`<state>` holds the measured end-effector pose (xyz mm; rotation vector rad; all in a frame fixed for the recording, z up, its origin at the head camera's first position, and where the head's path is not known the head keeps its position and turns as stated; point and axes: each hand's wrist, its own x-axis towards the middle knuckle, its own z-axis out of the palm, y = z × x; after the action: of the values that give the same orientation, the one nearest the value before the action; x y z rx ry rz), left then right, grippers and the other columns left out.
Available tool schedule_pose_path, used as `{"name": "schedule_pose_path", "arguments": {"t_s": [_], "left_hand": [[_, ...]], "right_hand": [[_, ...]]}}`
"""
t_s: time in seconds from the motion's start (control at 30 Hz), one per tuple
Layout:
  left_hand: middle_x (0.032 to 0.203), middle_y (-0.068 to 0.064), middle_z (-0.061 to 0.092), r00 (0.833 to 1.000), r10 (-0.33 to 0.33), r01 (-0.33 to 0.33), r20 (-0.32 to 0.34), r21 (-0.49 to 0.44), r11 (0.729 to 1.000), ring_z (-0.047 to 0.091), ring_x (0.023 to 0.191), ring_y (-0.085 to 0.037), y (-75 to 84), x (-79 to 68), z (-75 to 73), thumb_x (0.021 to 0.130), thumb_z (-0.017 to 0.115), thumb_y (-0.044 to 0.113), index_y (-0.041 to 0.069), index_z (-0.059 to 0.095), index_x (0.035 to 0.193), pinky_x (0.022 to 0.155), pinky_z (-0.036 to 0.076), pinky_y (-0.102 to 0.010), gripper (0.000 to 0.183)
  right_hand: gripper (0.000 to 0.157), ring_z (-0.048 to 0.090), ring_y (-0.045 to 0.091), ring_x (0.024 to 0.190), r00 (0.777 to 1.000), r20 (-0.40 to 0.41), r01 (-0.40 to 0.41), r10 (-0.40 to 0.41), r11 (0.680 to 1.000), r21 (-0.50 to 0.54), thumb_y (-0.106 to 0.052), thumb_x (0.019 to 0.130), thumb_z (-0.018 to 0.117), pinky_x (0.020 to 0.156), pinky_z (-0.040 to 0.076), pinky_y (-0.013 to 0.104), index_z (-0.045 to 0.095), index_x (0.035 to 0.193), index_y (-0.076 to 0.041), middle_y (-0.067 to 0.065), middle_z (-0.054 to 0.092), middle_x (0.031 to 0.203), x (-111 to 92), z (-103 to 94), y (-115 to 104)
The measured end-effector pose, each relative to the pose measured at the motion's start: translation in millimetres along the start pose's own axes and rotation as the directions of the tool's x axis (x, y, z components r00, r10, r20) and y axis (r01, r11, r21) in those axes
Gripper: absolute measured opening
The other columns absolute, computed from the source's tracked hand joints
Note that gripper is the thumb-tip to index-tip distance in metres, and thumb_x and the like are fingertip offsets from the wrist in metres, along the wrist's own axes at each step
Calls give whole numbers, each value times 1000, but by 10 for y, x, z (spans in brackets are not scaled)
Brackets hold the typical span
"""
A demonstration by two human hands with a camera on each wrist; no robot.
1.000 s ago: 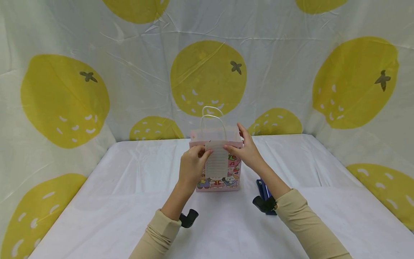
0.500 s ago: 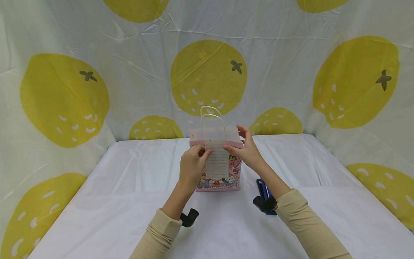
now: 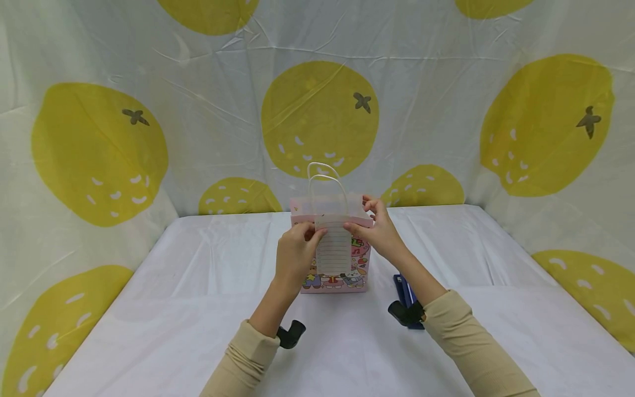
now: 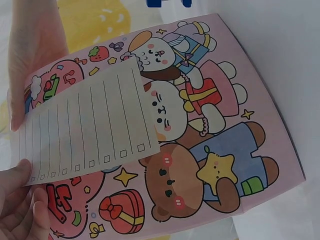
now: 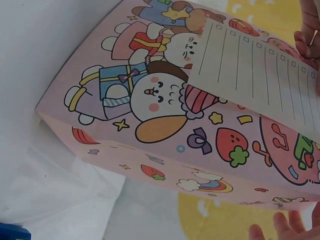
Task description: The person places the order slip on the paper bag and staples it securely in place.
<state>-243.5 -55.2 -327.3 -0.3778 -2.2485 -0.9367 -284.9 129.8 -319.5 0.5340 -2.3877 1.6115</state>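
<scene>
Your left hand [image 3: 295,256] has thumb and fingers clamped on the upper left edge of a thin, off-white sheet [image 3: 333,253], flat, rectangular, ruled with fine lines and a row of small check boxes. Your right hand [image 3: 379,234] lays its thumb on the sheet's upper right edge, its other fingers apart from the thumb, bent beside the bag's top right corner. The sheet hangs before the front of a boxy, smooth pink bag [image 3: 359,267] printed with a bear, strawberries and gifts; two slim white looped handles [image 3: 324,176] rise from its mouth. The bag stands upright toward the middle of the far edge of the surface [image 3: 198,325], which is covered in creased, shiny white cloth. A dark blue object [image 3: 403,286] lies toward the right edge from the bag, partly hidden by your wrist. Compared with a second ago, your right fingers are lower and more bent; your left hand is practically unmoved.
</scene>
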Motion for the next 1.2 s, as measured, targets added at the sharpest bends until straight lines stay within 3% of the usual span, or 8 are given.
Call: {"name": "schedule_pose_path", "arguments": {"t_s": [0.5,0.83,0.93,1.03,1.2], "left_hand": [[67,-4,59,999,37,-36,-36,46,998,46,56,-11,6,-2,8,81,66,25,5,63,78,51,38,-19,21],[69,-4,62,998,38,-36,-49,25,999,49,58,-11,-1,16,21,81,66,25,5,65,80,53,42,-20,20],[71,-5,64,998,31,-30,-50,20,999,52,59,-12,-1,23,22,81,66,25,5,65,81,54,45,-21,20],[72,-5,64,998,28,-27,-49,22,999,53,60,-12,-3,26,24,81,66,25,5,65,81,55,46,-22,20],[72,-5,65,999,17,-16,-44,14,1000,55,61,-12,1,30,25,82,65,26,5,66,81,55,47,-22,21]], "right_hand": [[40,24,36,134,1000,-18,-11,12,999,34,-15,81,68,103,29,57,32,96,-6,15,25,146,-20,9,0],[38,25,35,134,1000,-22,-9,10,999,37,-14,81,68,103,28,57,36,97,-4,17,29,144,-9,5,18],[43,27,34,132,1000,-21,-15,16,998,55,-13,81,68,104,29,56,36,107,-3,16,31,140,-10,7,14],[58,30,31,130,1000,-10,-25,26,997,77,-14,81,68,103,31,52,30,125,-5,15,33,138,-7,7,17],[75,31,30,130,1000,-14,-3,4,999,38,-16,82,67,108,22,49,22,142,-13,15,34,138,6,2,21]]}}
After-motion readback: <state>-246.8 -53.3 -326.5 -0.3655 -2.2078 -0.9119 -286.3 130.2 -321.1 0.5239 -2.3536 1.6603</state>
